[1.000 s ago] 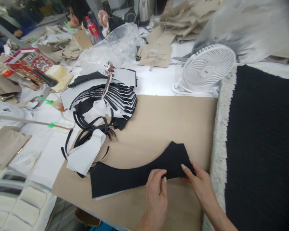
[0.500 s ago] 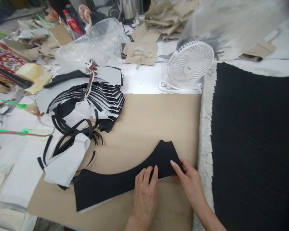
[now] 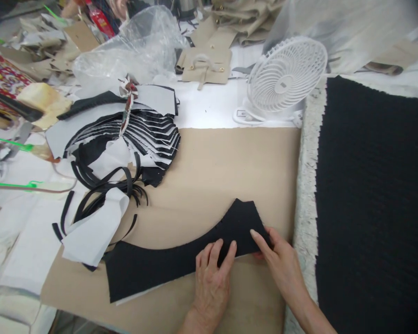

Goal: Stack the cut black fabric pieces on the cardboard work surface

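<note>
A curved black fabric piece (image 3: pixel 153 269) with a pale layer showing along its lower edge lies on the tan board (image 3: pixel 237 167). My left hand (image 3: pixel 212 283) rests on its lower edge, fingertips pressing down and a little spread, gripping nothing. At the right end, my right hand (image 3: pixel 284 260) pinches the piece, thumb on top and the other fingers partly hidden beneath its edge. Loose black strips (image 3: pixel 101 185) and a white scrap (image 3: pixel 95 227) lie by the left end.
Fanned black-and-white cut pieces (image 3: pixel 142 134), tied with a cord, lie at upper left. A white fan (image 3: pixel 285 76) stands behind the board. Black fabric (image 3: pixel 372 199) on a rough-edged grey slab borders the right. Plastic bags (image 3: pixel 135 51) and tan bag parts (image 3: pixel 209 62) lie at the back.
The camera view has shifted slightly, so the fan and slab appear farther right. My left thumb has spread a little away from the fingers. The fabric piece stays almost in place.
</note>
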### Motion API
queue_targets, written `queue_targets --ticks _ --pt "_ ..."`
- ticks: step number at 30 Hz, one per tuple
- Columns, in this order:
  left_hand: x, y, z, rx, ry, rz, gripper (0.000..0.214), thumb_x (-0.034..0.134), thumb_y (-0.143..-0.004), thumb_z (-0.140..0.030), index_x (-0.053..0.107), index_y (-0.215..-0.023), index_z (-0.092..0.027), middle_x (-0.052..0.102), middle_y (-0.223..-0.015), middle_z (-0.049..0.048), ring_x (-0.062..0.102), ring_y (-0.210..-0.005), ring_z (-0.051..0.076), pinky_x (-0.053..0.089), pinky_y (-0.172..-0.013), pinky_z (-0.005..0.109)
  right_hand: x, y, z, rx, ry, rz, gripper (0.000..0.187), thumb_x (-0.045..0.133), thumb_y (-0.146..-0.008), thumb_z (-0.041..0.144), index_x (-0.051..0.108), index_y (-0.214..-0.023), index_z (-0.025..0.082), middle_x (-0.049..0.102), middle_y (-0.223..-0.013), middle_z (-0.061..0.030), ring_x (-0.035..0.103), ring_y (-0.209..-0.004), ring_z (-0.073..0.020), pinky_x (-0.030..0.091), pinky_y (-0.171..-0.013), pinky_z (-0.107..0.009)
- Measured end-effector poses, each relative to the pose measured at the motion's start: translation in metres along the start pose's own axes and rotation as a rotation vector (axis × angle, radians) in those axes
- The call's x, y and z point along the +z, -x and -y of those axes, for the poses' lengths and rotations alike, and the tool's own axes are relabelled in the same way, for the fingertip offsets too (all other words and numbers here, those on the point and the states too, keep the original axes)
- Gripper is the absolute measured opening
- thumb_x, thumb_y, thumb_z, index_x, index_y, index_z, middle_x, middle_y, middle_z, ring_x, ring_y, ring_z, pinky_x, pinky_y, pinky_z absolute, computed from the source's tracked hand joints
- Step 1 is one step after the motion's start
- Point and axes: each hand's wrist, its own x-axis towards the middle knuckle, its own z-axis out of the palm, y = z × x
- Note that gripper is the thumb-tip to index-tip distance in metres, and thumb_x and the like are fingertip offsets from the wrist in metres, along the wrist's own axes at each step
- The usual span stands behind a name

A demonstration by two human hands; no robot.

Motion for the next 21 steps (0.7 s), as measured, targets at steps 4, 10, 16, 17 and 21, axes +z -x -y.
queue_targets --ticks 4,10,16,17,21 --pt "0.005 0.003 0.002 0.015 -0.006 -0.007 0.06 0.051 -0.087 -0.01 0.044 -0.141 -0.035 0.055 -0.13 0.0061 0.049 -0.116 0.023 0.046 -0.093 0.037 0.003 -0.001 0.003 -0.025 0.167 -0.02 0.048 0.044 -0.088 0.059 0.057 -0.111 0.019 0.07 -0.096 -0.0096 0.067 -0.082 -0.0274 0.051 -0.073 -0.037" --pt "0.005 0.002 0.005 0.06 0.052 -0.107 0.055 0.046 -0.087 -0.006 0.051 -0.136 -0.029 0.058 -0.128 0.0065 0.05 -0.116 0.022 0.045 -0.093 0.035 0.004 -0.001 0.006 -0.071 0.392 -0.042 0.05 0.028 -0.091 0.052 0.053 -0.116 0.016 0.07 -0.097 -0.0152 0.067 -0.09 -0.0333 0.048 -0.077 -0.043" --pt "0.006 0.008 0.014 0.053 0.094 -0.29 0.042 0.047 -0.087 -0.004 0.059 -0.126 -0.017 0.06 -0.126 0.0108 0.049 -0.122 0.021 0.042 -0.099 0.035 0.002 -0.01 0.002 -0.144 0.408 -0.044 0.042 0.031 -0.088 0.051 0.054 -0.105 0.02 0.07 -0.086 -0.0109 0.068 -0.076 -0.0297 0.047 -0.068 -0.038" --pt "0.007 0.009 0.015 0.05 0.073 -0.305 0.042 0.047 -0.088 -0.005 0.058 -0.126 -0.016 0.061 -0.126 0.0107 0.049 -0.123 0.021 0.042 -0.099 0.035 0.002 -0.011 0.001 -0.157 0.425 -0.046 0.041 0.031 -0.088 0.05 0.054 -0.103 0.02 0.069 -0.082 -0.0105 0.067 -0.074 -0.0293 0.046 -0.065 -0.037" --pt "0.008 0.012 0.018 0.108 0.0 -0.327 0.039 0.045 -0.089 -0.008 0.059 -0.124 -0.016 0.064 -0.123 0.0092 0.051 -0.121 0.02 0.043 -0.098 0.034 0.002 -0.017 -0.004 -0.185 0.424 -0.029 0.035 0.036 -0.085 0.049 0.053 -0.096 0.021 0.065 -0.069 -0.0071 0.065 -0.06 -0.0254 0.043 -0.055 -0.033"
